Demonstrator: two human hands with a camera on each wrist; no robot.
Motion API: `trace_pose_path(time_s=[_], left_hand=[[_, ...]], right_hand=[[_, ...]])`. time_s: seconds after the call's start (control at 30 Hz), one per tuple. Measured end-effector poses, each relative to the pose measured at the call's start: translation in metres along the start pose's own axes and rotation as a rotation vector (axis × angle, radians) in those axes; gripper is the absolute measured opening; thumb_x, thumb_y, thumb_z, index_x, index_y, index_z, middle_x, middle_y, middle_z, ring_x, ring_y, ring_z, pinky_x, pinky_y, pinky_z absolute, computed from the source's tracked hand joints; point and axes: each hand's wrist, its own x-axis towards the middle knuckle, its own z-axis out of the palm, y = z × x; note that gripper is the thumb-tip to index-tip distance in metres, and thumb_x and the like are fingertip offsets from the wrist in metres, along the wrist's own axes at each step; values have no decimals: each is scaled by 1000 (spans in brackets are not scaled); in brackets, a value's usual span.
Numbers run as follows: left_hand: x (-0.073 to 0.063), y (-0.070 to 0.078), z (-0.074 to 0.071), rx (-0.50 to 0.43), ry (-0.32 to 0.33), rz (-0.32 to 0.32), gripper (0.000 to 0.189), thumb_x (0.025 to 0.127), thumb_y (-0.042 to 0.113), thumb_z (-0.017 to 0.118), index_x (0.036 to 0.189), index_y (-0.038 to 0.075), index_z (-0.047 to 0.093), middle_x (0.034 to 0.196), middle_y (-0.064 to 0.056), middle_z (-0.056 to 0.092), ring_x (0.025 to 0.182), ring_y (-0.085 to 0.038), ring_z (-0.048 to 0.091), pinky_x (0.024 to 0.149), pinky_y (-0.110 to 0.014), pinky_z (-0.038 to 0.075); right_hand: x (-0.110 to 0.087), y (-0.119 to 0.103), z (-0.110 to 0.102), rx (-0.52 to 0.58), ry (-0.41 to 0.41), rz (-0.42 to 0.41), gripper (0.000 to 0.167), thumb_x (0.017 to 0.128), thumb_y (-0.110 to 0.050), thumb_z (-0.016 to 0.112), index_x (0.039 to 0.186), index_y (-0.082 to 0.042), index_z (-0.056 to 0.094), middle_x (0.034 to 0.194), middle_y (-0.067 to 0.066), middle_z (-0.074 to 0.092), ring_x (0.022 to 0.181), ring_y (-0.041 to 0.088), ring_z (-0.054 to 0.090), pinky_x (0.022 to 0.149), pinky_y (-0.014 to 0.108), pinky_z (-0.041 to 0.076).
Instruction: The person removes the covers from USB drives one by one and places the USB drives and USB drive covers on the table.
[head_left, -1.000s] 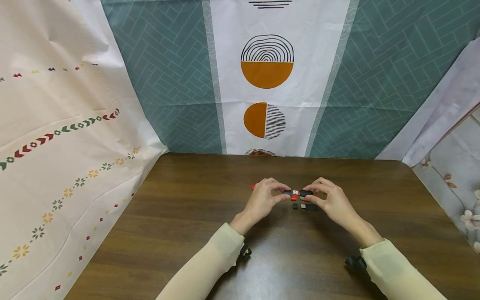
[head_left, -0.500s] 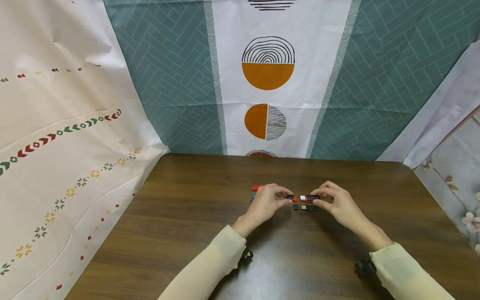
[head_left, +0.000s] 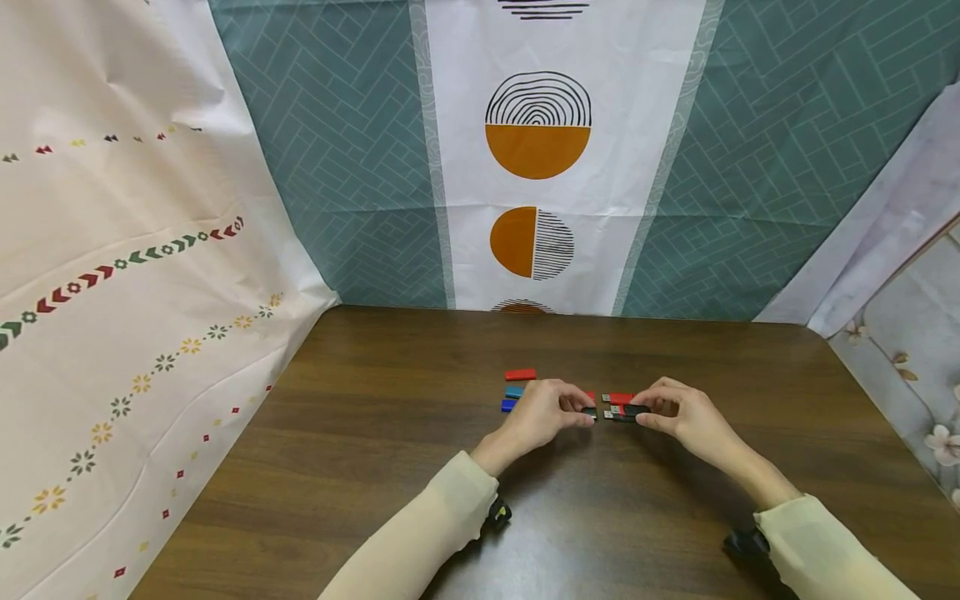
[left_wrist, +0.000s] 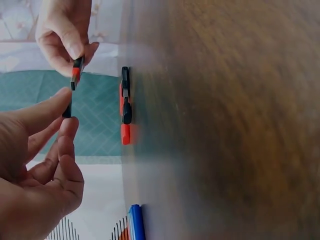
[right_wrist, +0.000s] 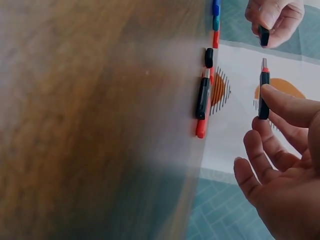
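My left hand pinches a small black cap between thumb and fingertips. Facing it, my right hand pinches a black USB flash drive with a red band and bare metal plug. The plug points towards the cap, a short gap apart, and both are held above the table. On the tabletop beneath lie a black flash drive with its plug bare and a separate black cap. Just behind them is a red flash drive, also with its plug exposed; a red cap is partly hidden by my left hand.
Left of the hands lie a red stick, a light blue stick and a blue stick, the latter two partly covered by my left hand. The brown wooden table meets hanging patterned cloths at the back and left.
Both hands have come nearer the front of the table. The cap and the drive, close together a second ago, moved apart. The sticks at the left have come into view.
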Motion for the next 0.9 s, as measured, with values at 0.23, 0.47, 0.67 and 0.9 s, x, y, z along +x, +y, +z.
trace_pose_path(time_s=[0.23,0.47,0.67,0.9], left_hand=[[1,1,4,29,-50,-18,14,87,16,87,98,11,80,79,12,67,70,1,58,65,-17,49],[1,0,10,97,-72,-41,12,85,18,88,93,12,80,72,13,64,64,0,55,60,-17,47],[3,0,16,160,-98,-71,12,85,20,88,92,15,80,71,13,64,62,-1,55,58,-18,45],[3,4,20,225,-126,-105,13,86,18,88,96,15,81,72,12,63,68,-1,55,66,-19,47]], right_hand=[[-3,5,-2,55,-72,10,15,88,-12,84,103,-14,78,90,-5,63,78,10,55,66,27,45],[-5,8,1,78,-143,26,16,87,-10,84,101,-11,77,87,-4,63,79,9,55,67,27,46],[-5,9,5,53,-175,48,17,85,-9,85,100,-9,76,85,-4,61,77,8,53,65,26,45],[-5,8,11,1,-201,56,16,84,-6,85,97,-9,76,81,-5,59,73,7,51,63,26,44]])
